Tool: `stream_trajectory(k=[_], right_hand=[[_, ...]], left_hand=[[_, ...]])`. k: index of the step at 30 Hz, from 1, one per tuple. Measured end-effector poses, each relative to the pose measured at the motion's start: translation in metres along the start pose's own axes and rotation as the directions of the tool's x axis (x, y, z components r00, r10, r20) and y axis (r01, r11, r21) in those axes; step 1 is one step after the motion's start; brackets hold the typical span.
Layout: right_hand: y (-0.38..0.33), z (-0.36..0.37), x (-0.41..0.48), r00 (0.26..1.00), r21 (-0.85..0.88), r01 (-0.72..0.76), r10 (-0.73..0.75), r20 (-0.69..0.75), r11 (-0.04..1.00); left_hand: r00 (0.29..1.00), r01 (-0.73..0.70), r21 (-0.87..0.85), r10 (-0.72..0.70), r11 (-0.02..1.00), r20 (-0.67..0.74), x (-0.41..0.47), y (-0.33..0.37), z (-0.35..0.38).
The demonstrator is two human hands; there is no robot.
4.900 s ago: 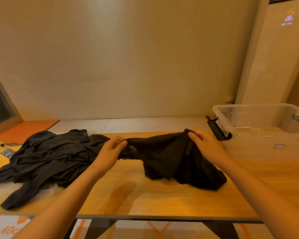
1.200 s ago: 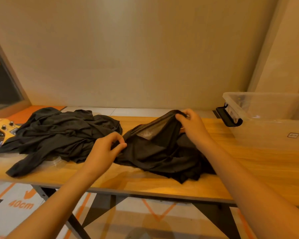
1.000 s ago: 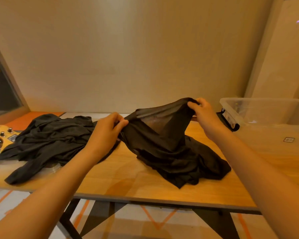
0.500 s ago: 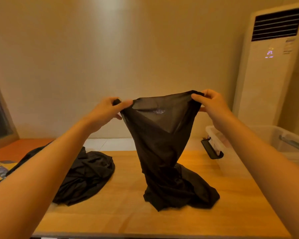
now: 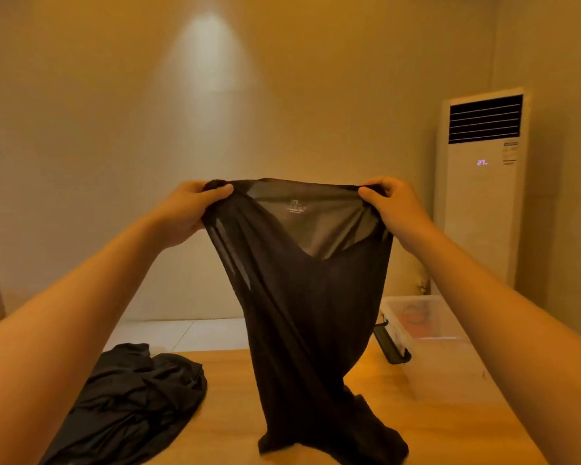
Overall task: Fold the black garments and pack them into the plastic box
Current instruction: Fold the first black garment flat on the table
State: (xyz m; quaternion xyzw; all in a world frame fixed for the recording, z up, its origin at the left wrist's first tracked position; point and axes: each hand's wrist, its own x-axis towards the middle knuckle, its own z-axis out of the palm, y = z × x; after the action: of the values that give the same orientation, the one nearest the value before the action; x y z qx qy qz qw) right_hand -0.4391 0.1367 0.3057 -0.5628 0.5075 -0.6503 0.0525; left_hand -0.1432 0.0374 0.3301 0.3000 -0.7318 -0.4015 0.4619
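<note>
Head view showed the table [image 5: 235, 414] carrying less cloth than a second earlier. The shirt [image 5: 309, 313], which had lain bunched on the wood with only its neck raised, now hung nearly full length in the air, and only its twisted hem touched the table near the front edge. I judged this to be the shake-out before folding: the neck was spread wide and facing the person, but the body was still wound on itself, so no fold had yet been made. The pile [image 5: 128, 404], a second black garment, lay crumpled at the left of the table, well apart from the shirt and untouched. The box [image 5: 443, 347] stood at the right end of the table, lid off. No black cloth showed in it, so nothing seemed packed yet. A reddish blur showed through its clear wall, and I could not tell whether that was inside or behind. The left hand [image 5: 185, 213] had its fingers curled and its thumb clamped over the left shoulder of the shirt. The right hand [image 5: 393, 209] pinched the right shoulder the same way. The latch [image 5: 391, 347] hung black on the near end of the box, just beside the hanging shirt. The label [image 5: 296, 208] showed pale inside the neck, too small to read.
</note>
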Motion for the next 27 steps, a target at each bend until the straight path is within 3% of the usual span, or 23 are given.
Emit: stream_trajectory(k=[3,7,10,13,18,20,24,27], right_hand=[[-0.019,-0.008,0.009,0.999,-0.033,0.043,-0.043,-0.006,0.999],[-0.048,-0.018,0.018,0.997,-0.053,0.072,-0.071,0.023,0.996],[-0.066,-0.029,0.028,0.987,0.086,0.009,-0.023,0.162,0.996],[-0.064,-0.036,0.034,0.937,0.197,-0.100,0.026,0.347,0.975],[-0.022,-0.022,0.025,0.891,-0.065,-0.176,0.187,0.415,0.982],[-0.010,-0.014,0.022,0.905,-0.134,-0.168,0.207,0.373,0.977],[0.006,0.001,0.024,0.941,-0.394,-0.012,0.143,0.306,0.919],[0.016,0.008,0.024,0.931,-0.387,0.001,0.140,0.336,0.922]], left_hand=[[0.999,0.036,-0.039,-0.038,0.999,-0.029,0.006,0.024,-0.003],[0.992,-0.103,0.026,0.104,0.994,-0.077,0.014,0.045,-0.015],[0.977,-0.202,-0.015,0.201,0.979,-0.073,0.019,0.057,-0.028],[0.981,-0.191,0.045,0.190,0.981,0.028,0.023,0.051,-0.036],[0.999,-0.036,0.345,0.029,0.938,0.025,0.024,0.003,-0.028],[1.000,-0.014,0.358,0.012,0.934,0.008,0.023,-0.013,-0.026],[0.998,0.052,0.270,-0.040,0.962,-0.049,0.024,-0.032,-0.015],[0.997,0.080,0.312,-0.072,0.947,-0.037,0.022,-0.048,0.003]])
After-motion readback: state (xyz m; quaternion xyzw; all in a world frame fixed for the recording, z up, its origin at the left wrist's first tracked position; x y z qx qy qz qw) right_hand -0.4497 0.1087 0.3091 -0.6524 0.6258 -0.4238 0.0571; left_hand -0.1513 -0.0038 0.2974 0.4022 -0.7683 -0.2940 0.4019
